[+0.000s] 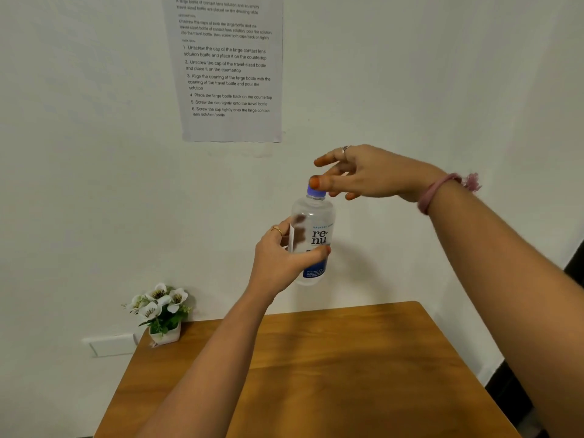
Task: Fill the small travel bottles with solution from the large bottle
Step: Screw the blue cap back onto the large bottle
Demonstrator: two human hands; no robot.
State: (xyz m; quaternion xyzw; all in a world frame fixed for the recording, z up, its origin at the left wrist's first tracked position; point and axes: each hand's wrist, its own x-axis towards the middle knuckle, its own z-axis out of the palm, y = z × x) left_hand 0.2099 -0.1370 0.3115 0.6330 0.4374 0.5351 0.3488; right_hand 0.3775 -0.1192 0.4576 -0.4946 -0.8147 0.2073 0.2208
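Observation:
My left hand [281,260] grips the large clear solution bottle [316,222] around its labelled middle and holds it upright in the air above the wooden table [316,374]. The bottle has a purple-blue cap [317,192] on top. My right hand [369,173] hovers at the cap from the right with its fingers spread and fairly straight. Its thumb tip lies against the front of the cap, and the other fingers stay apart from it. No small travel bottle is in view.
A small white pot of white artificial flowers [162,314] stands at the table's back left corner. A printed instruction sheet [227,67] hangs on the white wall behind. A white box [110,344] sits on the wall left of the table.

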